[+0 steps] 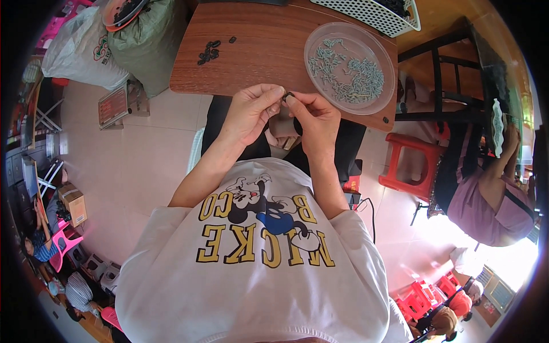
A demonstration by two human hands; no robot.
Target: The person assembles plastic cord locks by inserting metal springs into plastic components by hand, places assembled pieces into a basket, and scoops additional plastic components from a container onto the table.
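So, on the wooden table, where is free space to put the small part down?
The table is bare in the middle, between the pile of black parts and the clear round dish. The left hand and right hand pinch a small dark part. The right side is crowded.

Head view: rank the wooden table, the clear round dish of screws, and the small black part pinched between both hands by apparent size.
1. wooden table
2. clear round dish
3. small black part, pinched between left hand and right hand
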